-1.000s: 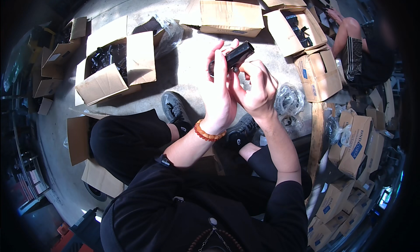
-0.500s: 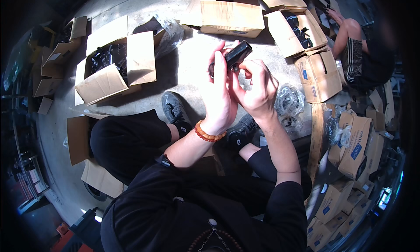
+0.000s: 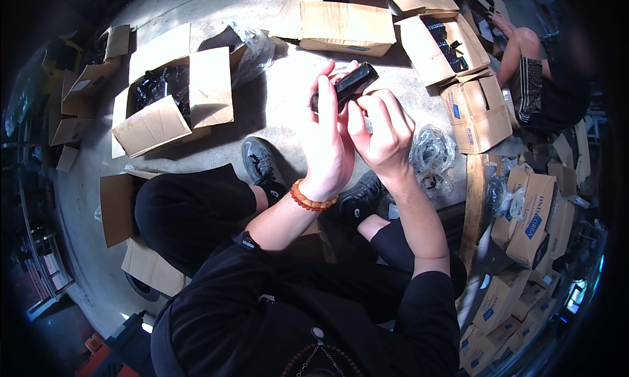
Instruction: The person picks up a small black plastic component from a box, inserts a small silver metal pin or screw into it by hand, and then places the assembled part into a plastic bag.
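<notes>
A small, dark, glossy block-shaped part (image 3: 356,81) with an open-looking upper end is held up in front of me, tilted toward the upper right. My left hand (image 3: 327,131) grips it, the fingers wrapped round its left side; an orange beaded bracelet (image 3: 313,197) circles that wrist. Close against the part's lower side is my right hand (image 3: 386,131), its fingers bent and pinched together. Whatever those fingertips may hold is hidden behind them. Which kind of part it is cannot be made out.
An open carton (image 3: 213,102) of black parts stands at the left, with clear plastic film (image 3: 254,53) beside it. Another carton (image 3: 409,46) of black parts is at the upper right. Crumpled plastic bags (image 3: 432,151) lie right of my hands. Another person's leg (image 3: 524,53) shows far right.
The dark part has turned slightly in my left hand. My right fingers have shifted a little and bent closer under it.
</notes>
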A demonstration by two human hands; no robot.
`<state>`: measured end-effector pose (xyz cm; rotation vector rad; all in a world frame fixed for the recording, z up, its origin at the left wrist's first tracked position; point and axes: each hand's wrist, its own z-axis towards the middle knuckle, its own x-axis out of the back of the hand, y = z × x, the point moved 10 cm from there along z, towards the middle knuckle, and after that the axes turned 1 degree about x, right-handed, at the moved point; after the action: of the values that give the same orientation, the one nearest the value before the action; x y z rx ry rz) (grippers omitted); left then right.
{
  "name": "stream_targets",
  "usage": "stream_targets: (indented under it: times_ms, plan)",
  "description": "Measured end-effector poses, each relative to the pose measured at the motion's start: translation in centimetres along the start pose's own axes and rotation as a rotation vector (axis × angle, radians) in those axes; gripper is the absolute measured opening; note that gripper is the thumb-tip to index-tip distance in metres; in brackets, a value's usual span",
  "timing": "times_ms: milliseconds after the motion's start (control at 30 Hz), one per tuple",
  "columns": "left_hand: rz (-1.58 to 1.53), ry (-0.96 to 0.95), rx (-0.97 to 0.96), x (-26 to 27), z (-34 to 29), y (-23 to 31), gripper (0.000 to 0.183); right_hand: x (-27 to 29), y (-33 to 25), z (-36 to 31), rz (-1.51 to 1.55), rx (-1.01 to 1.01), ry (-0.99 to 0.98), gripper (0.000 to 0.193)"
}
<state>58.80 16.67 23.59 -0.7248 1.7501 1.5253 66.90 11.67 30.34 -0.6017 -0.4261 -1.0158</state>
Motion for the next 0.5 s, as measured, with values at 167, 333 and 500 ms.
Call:
stream_targets:
  times_ms: [167,333,500]
  plan:
    - [0.023,0.006,0.006,0.14,0.04,0.00,0.040,0.32,0.12,0.08,0.042,-0.052,0.041,0.015]
    - [-0.014,0.012,0.020,0.23,-0.04,-0.22,0.040,0.08,0.24,0.10,0.065,-0.036,0.008,0.019]
    - [-0.028,-0.005,0.025,0.11,-0.10,-0.29,0.039,-0.01,0.43,-0.37,0.082,-0.077,0.017,0.015]
